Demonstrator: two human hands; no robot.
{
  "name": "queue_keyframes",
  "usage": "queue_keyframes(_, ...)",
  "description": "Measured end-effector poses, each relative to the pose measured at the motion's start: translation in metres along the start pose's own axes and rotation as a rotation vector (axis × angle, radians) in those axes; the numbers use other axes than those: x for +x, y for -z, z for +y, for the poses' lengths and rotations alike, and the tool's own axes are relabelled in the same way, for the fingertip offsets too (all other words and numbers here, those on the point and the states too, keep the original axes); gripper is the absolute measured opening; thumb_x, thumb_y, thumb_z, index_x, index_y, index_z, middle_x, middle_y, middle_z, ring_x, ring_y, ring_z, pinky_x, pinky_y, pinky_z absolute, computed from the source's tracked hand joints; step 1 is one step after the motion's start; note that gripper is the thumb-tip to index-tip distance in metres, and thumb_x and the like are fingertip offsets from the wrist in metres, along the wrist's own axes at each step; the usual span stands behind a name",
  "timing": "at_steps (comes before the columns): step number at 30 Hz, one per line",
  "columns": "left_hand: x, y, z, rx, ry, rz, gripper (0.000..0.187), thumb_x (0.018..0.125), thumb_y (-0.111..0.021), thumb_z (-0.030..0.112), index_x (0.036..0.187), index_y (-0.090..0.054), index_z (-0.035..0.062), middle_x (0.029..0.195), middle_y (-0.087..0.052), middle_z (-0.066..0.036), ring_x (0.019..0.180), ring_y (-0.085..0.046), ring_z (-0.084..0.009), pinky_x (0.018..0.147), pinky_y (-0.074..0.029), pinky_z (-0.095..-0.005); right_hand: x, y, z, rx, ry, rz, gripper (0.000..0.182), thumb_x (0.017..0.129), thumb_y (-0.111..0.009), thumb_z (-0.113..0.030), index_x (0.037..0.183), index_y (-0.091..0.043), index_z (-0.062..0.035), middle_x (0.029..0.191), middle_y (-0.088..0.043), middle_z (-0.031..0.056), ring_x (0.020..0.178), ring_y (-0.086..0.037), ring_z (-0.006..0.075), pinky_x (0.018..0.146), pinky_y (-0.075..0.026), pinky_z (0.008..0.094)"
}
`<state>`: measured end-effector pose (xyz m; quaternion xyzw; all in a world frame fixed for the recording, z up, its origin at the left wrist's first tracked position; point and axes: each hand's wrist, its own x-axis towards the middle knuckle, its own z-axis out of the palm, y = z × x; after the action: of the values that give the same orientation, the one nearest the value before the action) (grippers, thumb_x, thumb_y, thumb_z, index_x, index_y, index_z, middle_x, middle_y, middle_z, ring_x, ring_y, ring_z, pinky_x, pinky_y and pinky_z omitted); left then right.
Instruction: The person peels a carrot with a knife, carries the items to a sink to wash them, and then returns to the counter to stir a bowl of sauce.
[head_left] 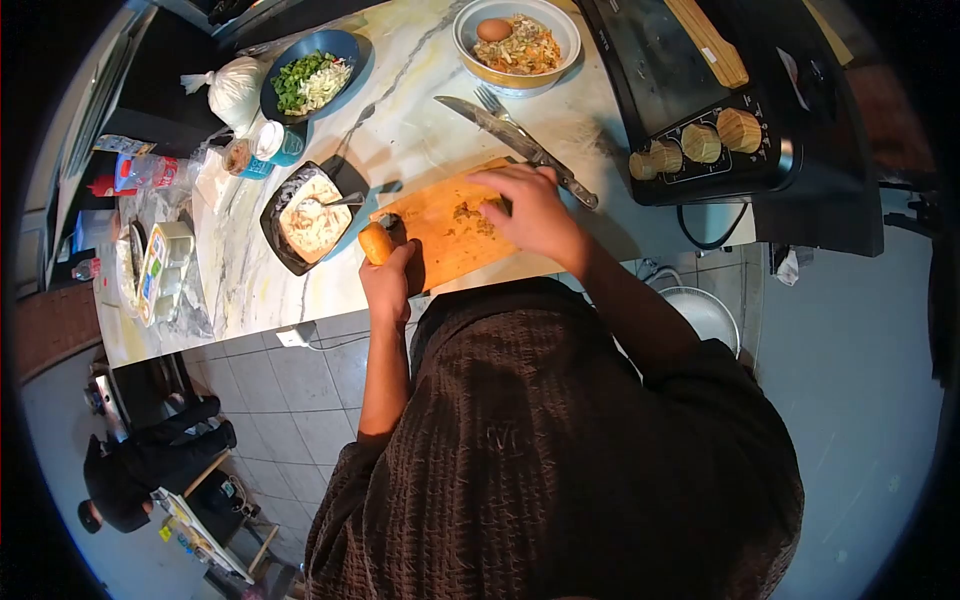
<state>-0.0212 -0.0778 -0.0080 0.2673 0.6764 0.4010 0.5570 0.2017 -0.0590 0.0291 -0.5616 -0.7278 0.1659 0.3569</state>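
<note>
An orange-brown cutting board [450, 240] lies at the counter's front edge, with dark crumbs on it. My left hand [388, 280] is closed around a piece of bread [376, 243] at the board's left end. Over the board's right part is my right hand [530, 208], its fingers curled down on the surface; what they hold, if anything, is hidden. Beyond the board lie a knife [540, 155] and a fork [492, 103], side by side. A dark square bowl [272, 222] of creamy mixture with a spoon stands left of the board.
A bowl [470, 67] with an egg and shredded mix stands at the back. Left of it are a blue plate [352, 88] of chopped greens, jars [278, 143] and an egg carton [166, 270]. An appliance [700, 185] is at right. Another person [130, 480] is at lower left.
</note>
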Motion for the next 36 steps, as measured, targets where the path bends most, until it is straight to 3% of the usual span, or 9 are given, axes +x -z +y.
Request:
queue_keyframes(4,-0.002,0.002,0.001,0.024,0.002,0.017,0.013,0.073,-0.069,0.006,0.078,-0.058,0.0044,0.071,-0.055,0.001,0.062,-0.049,-0.0095,0.058,-0.04,-0.0249,0.01,0.011,0.046,0.038,-0.297,-0.021,0.017,0.079,-0.067,-0.02,0.094,-0.067,-0.0116,0.088,-0.069,0.0041,0.085,-0.064,0.022,0.082,-0.04,0.0377)
queue_keyframes(6,-0.005,0.004,0.001,0.036,0.001,0.01,0.012,0.074,-0.069,0.007,0.078,-0.058,0.0042,0.071,-0.055,0.001,0.061,-0.049,-0.0096,0.058,-0.04,-0.0251,0.017,0.016,0.066,-0.216,-0.47,-0.028,0.022,0.079,-0.067,-0.027,0.095,-0.067,-0.0116,0.087,-0.069,0.0043,0.082,-0.065,0.0221,0.081,-0.042,0.0386)
queue_keyframes(12,-0.006,0.011,-0.001,0.042,-0.026,0.012,0.012,0.074,-0.068,0.007,0.078,-0.057,0.0041,0.07,-0.056,0.0,0.06,-0.049,-0.0098,0.056,-0.04,-0.0257,0.021,0.006,0.097,-0.307,-0.594,-0.096,0.026,0.078,-0.066,-0.038,0.087,-0.069,-0.0141,0.084,-0.068,0.0061,0.085,-0.063,0.026,0.085,-0.038,0.0417)
queue_keyframes(18,-0.007,0.017,0.001,-0.005,-0.018,0.027,0.013,0.074,-0.069,0.007,0.079,-0.057,0.0045,0.071,-0.054,0.001,0.061,-0.049,-0.0092,0.058,-0.04,-0.0252,0.03,0.001,0.101,-0.384,-0.608,-0.086,0.021,0.081,-0.062,-0.033,0.085,-0.071,-0.0142,0.086,-0.068,0.0084,0.087,-0.063,0.029,0.085,-0.039,0.0433)
queue_keyframes(20,-0.008,0.016,0.001,-0.017,-0.066,0.033,0.016,0.073,-0.069,0.009,0.082,-0.056,0.0079,0.066,-0.049,0.004,0.051,-0.04,-0.006,0.047,-0.031,-0.023,0.031,-0.001,0.105,-0.381,-0.577,-0.037,0.021,0.081,-0.062,-0.034,0.083,-0.071,-0.0148,0.083,-0.068,0.0076,0.083,-0.063,0.0284,0.08,-0.041,0.0429)
queue_keyframes(30,-0.01,0.02,0.004,0.019,-0.033,0.039,0.017,0.073,-0.07,0.01,0.082,-0.056,0.0078,0.066,-0.05,0.004,0.051,-0.041,-0.0067,0.047,-0.031,-0.0233,0.044,0.0,0.096,-0.319,-0.613,-0.168,0.021,0.083,-0.06,-0.032,0.087,-0.072,-0.0148,0.088,-0.068,0.0085,0.089,-0.062,0.0281,0.086,-0.038,0.0418)
queue_keyframes(33,-0.01,0.017,0.002,-0.029,-0.014,0.037,0.013,0.074,-0.069,0.006,0.079,-0.056,0.005,0.071,-0.053,0.002,0.062,-0.047,-0.0085,0.058,-0.039,-0.0249,0.046,-0.004,0.097,-0.394,-0.582,-0.164,0.021,0.084,-0.058,-0.03,0.088,-0.07,-0.0134,0.087,-0.068,0.0096,0.09,-0.062,0.0281,0.087,-0.038,0.0417)
queue_keyframes(35,-0.013,0.013,0.006,-0.011,-0.041,0.052,0.016,0.073,-0.07,0.01,0.079,-0.054,0.0094,0.062,-0.045,0.006,0.047,-0.033,-0.0042,0.043,-0.024,-0.0229,0.047,-0.005,0.097,-0.447,-0.552,-0.155,0.021,0.084,-0.057,-0.029,0.088,-0.068,-0.0113,0.086,-0.068,0.0107,0.091,-0.062,0.0281,0.087,-0.037,0.0422)
queue_keyframes(36,-0.012,0.012,0.004,-0.016,-0.041,0.055,0.016,0.073,-0.07,0.01,0.079,-0.054,0.0094,0.062,-0.045,0.006,0.047,-0.033,-0.0042,0.043,-0.024,-0.0229,0.048,-0.005,0.094,-0.498,-0.524,-0.146,0.021,0.085,-0.057,-0.028,0.088,-0.067,-0.0092,0.085,-0.067,0.0117,0.092,-0.062,0.028,0.087,-0.037,0.0427)
